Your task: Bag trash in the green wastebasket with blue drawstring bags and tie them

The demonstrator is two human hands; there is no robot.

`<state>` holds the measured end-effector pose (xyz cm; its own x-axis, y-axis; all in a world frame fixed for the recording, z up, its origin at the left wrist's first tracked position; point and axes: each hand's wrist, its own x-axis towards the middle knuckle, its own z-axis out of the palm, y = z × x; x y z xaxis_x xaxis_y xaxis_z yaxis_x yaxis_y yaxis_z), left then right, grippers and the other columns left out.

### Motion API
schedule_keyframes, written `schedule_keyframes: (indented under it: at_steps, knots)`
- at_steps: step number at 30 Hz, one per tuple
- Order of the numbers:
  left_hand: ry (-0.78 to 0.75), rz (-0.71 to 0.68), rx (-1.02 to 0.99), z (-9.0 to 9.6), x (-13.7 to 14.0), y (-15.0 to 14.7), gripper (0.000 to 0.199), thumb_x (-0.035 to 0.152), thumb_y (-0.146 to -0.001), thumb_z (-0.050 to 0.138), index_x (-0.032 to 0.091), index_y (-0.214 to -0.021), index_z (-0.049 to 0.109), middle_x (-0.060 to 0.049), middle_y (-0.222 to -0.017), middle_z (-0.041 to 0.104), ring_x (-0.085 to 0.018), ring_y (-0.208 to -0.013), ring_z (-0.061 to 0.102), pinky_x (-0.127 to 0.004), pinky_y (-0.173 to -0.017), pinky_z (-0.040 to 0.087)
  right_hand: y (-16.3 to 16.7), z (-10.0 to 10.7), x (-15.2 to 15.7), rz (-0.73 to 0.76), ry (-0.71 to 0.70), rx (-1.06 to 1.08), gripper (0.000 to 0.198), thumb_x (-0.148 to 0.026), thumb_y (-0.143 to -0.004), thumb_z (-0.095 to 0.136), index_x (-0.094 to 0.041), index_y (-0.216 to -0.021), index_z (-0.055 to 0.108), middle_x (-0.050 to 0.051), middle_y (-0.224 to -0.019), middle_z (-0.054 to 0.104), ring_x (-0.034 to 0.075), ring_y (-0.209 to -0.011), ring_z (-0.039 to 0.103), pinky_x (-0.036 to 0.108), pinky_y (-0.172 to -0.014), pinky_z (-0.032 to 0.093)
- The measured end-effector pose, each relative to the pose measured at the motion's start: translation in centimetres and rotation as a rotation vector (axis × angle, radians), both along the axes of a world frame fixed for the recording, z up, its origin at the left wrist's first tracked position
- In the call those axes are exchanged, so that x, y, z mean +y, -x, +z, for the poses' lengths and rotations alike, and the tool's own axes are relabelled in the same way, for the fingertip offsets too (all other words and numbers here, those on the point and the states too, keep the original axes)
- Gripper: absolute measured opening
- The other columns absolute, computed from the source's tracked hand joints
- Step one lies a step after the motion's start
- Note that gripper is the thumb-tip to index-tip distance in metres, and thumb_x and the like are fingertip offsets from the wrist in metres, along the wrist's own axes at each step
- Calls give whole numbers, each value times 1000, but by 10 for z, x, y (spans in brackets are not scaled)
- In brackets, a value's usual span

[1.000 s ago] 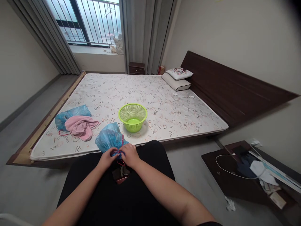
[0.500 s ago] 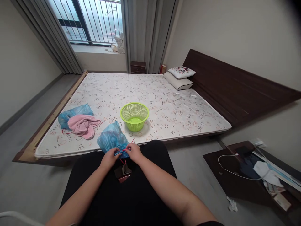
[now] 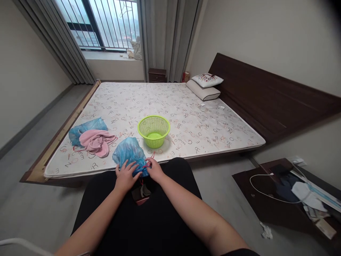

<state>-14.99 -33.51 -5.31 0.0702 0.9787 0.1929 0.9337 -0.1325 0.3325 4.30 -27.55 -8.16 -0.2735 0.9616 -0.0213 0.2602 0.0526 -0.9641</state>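
Observation:
A blue plastic bag (image 3: 129, 150) with a red drawstring lies at the bed's front edge, close to my lap. My left hand (image 3: 125, 176) rests on its near left side with the fingers spread. At the bag's gathered right end, my right hand (image 3: 154, 169) pinches the red drawstring (image 3: 148, 164). Just beyond the bag stands a light green plastic basket (image 3: 153, 131) with nothing in it. To the left lie a crumpled pink cloth (image 3: 97, 141) and a second blue plastic bag (image 3: 89, 128), partly under the cloth.
The mattress (image 3: 181, 106) spreads out ahead, with two pillows (image 3: 206, 85) by the dark headboard (image 3: 255, 85). On the right, a dark nightstand (image 3: 247, 181) holds a white cable, cloths and small items. Crumpled tissue (image 3: 266, 230) lies on the floor.
My left hand has let go of the bag's gathered end and spread its fingers over the bag's side. My right hand stays at the drawstring. The view has shifted slightly.

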Motion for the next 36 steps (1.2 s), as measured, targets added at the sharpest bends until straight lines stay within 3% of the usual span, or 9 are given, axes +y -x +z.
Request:
schedule_keyframes:
  at_steps: [4, 6, 10, 13, 17, 21, 24, 29, 36]
  knots:
    - [140, -134, -248, -8, 4, 2, 34, 42, -99, 60, 26, -122, 78, -12, -124, 79, -33, -119, 70, -50, -109, 43, 3, 4, -6, 104, -96, 13, 55, 2, -75, 55, -22, -122, 69, 2, -98, 66, 19, -97, 63, 36, -98, 52]
    - [209, -106, -408, -13, 7, 4, 31, 42, -95, 62, 24, -113, 80, -11, -116, 80, -31, -110, 73, -44, -101, 50, 3, 9, -9, 165, -173, -10, 51, 0, -80, 54, -23, -123, 70, 5, -107, 68, 20, -105, 64, 38, -103, 51]
    - [229, 45, -561, -18, 11, 8, 23, 43, -82, 69, 22, -91, 75, -7, -90, 78, -26, -83, 71, -37, -80, 52, 0, 20, -14, 142, -357, -118, 46, -2, -87, 52, -21, -125, 70, 10, -122, 65, 23, -118, 61, 41, -109, 50]
    - [289, 139, -695, -17, 12, 10, 28, 48, -76, 73, 22, -79, 64, 2, -63, 62, -17, -55, 53, -28, -58, 41, -2, 28, -16, 62, -469, -232, 28, -12, -93, 59, -19, -117, 72, 12, -118, 66, 26, -115, 60, 43, -106, 51]
    - [358, 153, -927, -11, 15, 9, 45, 59, -68, 79, 21, -68, 55, 4, -60, 53, -14, -58, 48, -25, -59, 37, 0, 33, -21, 151, -553, -310, 17, -28, -98, 66, -19, -110, 72, 11, -107, 68, 26, -105, 60, 41, -99, 52]
    - [423, 99, -978, -5, 17, 7, 48, 66, -68, 79, 19, -72, 70, -1, -69, 64, -19, -70, 56, -30, -71, 45, 2, 31, -22, 213, -475, -342, 23, -35, -96, 72, -19, -112, 71, 11, -111, 68, 26, -107, 61, 40, -98, 51]
    - [472, 74, -984, -5, 17, 8, 53, 70, -68, 78, 18, -76, 77, -4, -74, 69, -21, -75, 59, -33, -76, 48, 3, 25, -17, 208, -286, -297, 28, -33, -90, 80, -21, -115, 71, 9, -113, 68, 25, -108, 62, 38, -99, 49]
    - [500, 82, -992, -12, 18, 11, 59, 76, -69, 76, 17, -74, 76, -5, -71, 67, -21, -72, 57, -32, -72, 47, 3, 9, -9, 184, -22, -238, 25, -21, -90, 76, -24, -114, 71, -3, -79, 63, 16, -73, 58, 28, -74, 47]
    - [537, 86, -999, -14, 18, 11, 58, 74, -60, 84, 17, -70, 76, -4, -66, 66, -18, -65, 56, -31, -66, 45, 4, 9, -9, 198, -9, -199, 26, -29, -89, 78, -23, -113, 73, 4, -109, 68, 15, -84, 60, 28, -82, 46]
